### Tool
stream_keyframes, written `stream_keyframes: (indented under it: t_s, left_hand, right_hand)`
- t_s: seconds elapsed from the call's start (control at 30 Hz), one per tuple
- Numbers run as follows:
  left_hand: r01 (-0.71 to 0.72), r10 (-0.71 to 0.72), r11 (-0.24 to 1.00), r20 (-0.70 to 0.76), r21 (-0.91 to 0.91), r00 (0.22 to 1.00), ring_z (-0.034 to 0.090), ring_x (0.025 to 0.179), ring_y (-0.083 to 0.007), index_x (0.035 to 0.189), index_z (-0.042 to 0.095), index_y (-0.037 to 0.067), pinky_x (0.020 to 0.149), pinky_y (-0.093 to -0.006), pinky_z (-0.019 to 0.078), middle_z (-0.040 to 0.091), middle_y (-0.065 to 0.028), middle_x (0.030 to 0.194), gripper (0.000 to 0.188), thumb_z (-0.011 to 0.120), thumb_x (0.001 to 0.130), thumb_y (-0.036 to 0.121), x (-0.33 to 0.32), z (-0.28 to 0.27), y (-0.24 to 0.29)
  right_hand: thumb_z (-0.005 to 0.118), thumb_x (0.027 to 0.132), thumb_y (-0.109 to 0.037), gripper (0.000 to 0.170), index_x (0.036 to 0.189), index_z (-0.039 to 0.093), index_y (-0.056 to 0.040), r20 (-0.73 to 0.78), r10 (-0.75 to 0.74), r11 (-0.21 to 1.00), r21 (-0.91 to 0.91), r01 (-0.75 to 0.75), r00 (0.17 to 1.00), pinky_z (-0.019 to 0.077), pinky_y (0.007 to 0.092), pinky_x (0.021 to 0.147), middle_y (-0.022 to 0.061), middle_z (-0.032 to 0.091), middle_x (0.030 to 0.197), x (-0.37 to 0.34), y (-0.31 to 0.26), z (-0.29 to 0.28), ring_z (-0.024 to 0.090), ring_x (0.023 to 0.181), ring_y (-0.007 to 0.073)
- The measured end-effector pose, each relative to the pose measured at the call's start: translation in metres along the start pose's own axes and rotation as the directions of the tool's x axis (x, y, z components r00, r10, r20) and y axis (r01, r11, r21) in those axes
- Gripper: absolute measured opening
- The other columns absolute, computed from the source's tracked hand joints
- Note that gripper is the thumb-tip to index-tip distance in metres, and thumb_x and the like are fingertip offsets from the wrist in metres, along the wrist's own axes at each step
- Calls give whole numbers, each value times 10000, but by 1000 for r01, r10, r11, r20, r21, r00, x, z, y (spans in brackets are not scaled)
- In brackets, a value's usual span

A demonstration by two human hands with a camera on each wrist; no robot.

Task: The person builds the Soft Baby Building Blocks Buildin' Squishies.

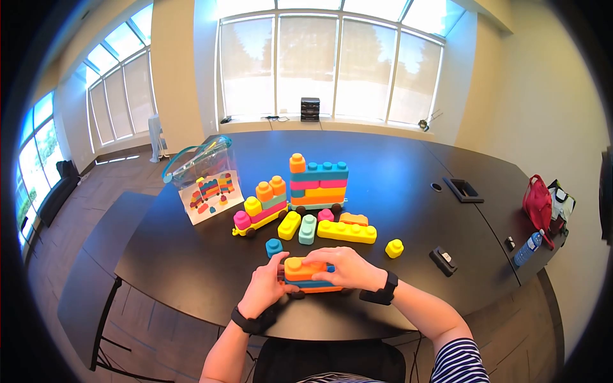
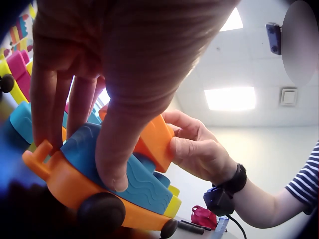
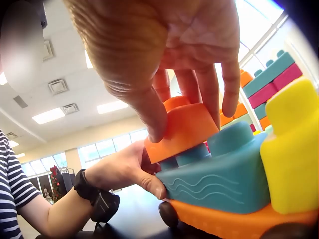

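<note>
In the head view my left hand [image 1: 263, 288] and right hand [image 1: 351, 269] are at a small toy wagon near the table's front edge. The wagon has an orange base [image 2: 75, 184] with dark wheels. On the base sits a blue block [image 3: 214, 184] with wavy lines, and a yellow block [image 3: 294, 149] stands at one end. My left hand grips the blue block between thumb and fingers. My right hand pinches an orange block [image 3: 185, 130], which is tilted over the blue block's studs, with part of the studs showing beneath it.
Behind the wagon lie a blue block [image 1: 274, 247], a long yellow block [image 1: 347, 232] and several others. A block train [image 1: 319, 185] stands farther back, beside a clear bag [image 1: 204, 166] with a picture card. To the right are a yellow block [image 1: 394, 248], a black device [image 1: 443, 261] and a bottle [image 1: 528, 249].
</note>
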State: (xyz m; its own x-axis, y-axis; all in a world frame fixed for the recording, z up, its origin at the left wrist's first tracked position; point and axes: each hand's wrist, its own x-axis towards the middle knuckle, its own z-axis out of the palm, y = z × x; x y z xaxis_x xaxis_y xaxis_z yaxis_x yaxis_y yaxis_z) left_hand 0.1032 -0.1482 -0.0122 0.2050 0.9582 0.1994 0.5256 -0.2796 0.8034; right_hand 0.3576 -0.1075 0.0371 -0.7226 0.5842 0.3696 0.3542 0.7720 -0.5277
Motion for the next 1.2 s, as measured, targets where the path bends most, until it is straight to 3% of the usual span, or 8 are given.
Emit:
stream_keyframes:
  t_s: [0.33, 0.63, 0.93, 1.13, 1.17, 1.2]
  left_hand:
    - [-18, 18, 1000, -12, 6, 1000, 762, 1084, -363, 1383, 576, 55, 945, -413, 607, 778, -196, 1140, 770, 942, 705, 41, -1, 2, 5]
    - [-50, 50, 999, 4, 6, 999, 766, 1066, -350, 1353, 583, 54, 922, -416, 612, 779, -184, 1117, 731, 945, 717, 64, 0, 4, 1]
    - [-57, 58, 997, -13, 59, 998, 751, 1003, -389, 1341, 589, 68, 879, -442, 602, 770, -191, 1054, 710, 942, 727, 108, -3, 6, 7]
    - [-78, 80, 994, -16, 74, 997, 749, 993, -383, 1333, 597, 67, 869, -436, 599, 770, -183, 1048, 692, 942, 733, 108, -3, 7, 5]
    - [-84, 86, 994, -22, 74, 996, 749, 991, -382, 1331, 599, 67, 868, -433, 599, 771, -181, 1048, 688, 942, 736, 108, -3, 7, 5]
    - [-68, 69, 995, -13, 67, 998, 748, 991, -382, 1330, 600, 67, 870, -431, 599, 770, -180, 1048, 686, 942, 737, 109, -2, 6, 5]
  right_hand:
    - [810, 874, -164, 406, 1266, 725, -99, 1, -1, 997, -79, 1, 1000, 589, 445, 930, 124, 757, 1210, 0, -6, 4, 726, 1037, 385]
    - [783, 919, -153, 389, 1300, 724, -99, 24, 4, 1000, 19, -4, 1000, 582, 447, 945, 133, 757, 1233, -1, 8, 5, 721, 1079, 378]
    - [769, 936, -157, 402, 1329, 711, -94, 138, 120, 993, -33, -117, 983, 562, 461, 976, 141, 751, 1257, 2, 1, -4, 706, 1112, 388]
    - [747, 958, -164, 406, 1360, 709, -115, 280, 22, 994, 93, -50, 960, 542, 443, 1009, 132, 747, 1276, 9, 17, -30, 687, 1180, 350]
    - [756, 961, -179, 418, 1372, 709, -119, 190, 51, 995, 74, -66, 980, 527, 427, 1031, 136, 741, 1289, 7, 26, -36, 681, 1201, 305]
    - [760, 956, -188, 405, 1352, 721, -110, 108, 166, 984, -88, -157, 980, 540, 427, 1015, 146, 752, 1257, 8, 35, -46, 701, 1161, 300]
